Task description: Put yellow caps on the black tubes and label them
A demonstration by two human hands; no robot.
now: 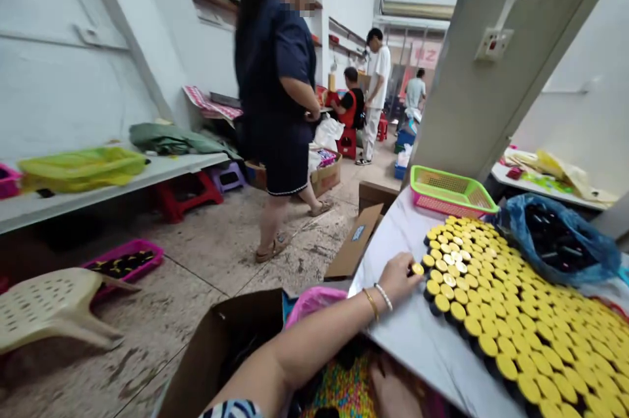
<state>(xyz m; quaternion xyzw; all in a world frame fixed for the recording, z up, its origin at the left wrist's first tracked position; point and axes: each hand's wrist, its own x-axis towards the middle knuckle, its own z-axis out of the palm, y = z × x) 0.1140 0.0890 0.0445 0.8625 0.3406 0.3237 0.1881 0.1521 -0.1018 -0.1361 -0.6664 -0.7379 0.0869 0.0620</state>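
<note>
1. Open brown corrugated cardboard box (221, 346) stands at lower left beside the table, its contents hidden in shadow.
2. Left hand (400, 278), wearing a gold bangle and a white beaded bracelet, rests at the block's edge, fingers closed in a pinch on one small yellow-capped cylinder (417, 268). The right hand is out of view, so its grip cannot be told.
3. Dense block of black cylinders with yellow caps (511, 313) stands on a white marble-patterned table (417, 339), packed side by side, apparently so neighbours hold one another upright.
4. Green-and-pink plastic mesh basket (452, 192) sits behind the block.
5. Blue plastic bag of dark cylinders (555, 241) lies at the block's far side, probably placed within reach as supply.
</note>
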